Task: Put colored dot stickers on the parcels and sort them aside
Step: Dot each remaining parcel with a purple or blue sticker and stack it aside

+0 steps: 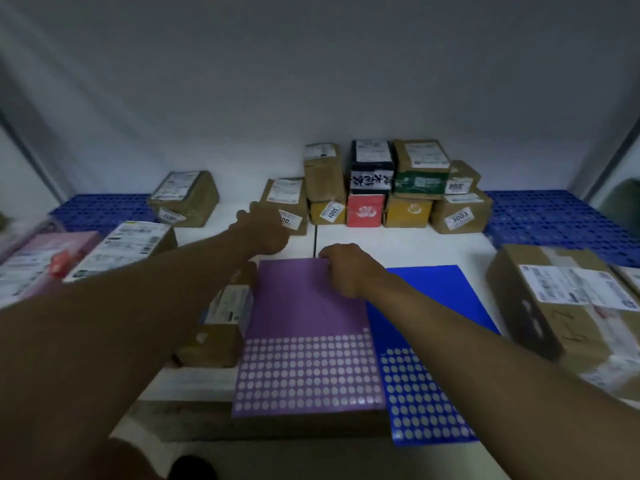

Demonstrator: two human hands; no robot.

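Observation:
A purple dot-sticker sheet [304, 334] lies in front of me, with a blue sheet [429, 382] to its right; both have empty circles in their near parts. My right hand [346, 270] rests with curled fingers on the purple sheet's far edge, seemingly pinching it. My left hand [265, 230] reaches out to a brown parcel [285, 194] with a white label and touches its front; the fingers are hidden. A small brown parcel [221, 327] sits under my left forearm, left of the purple sheet.
A stack of parcels [398, 188] stands at the back centre. One brown parcel [187, 197] sits back left, flat parcels [117, 249] on the left, a large carton [568, 306] on the right. Blue pallets [554, 216] flank the white table [415, 244].

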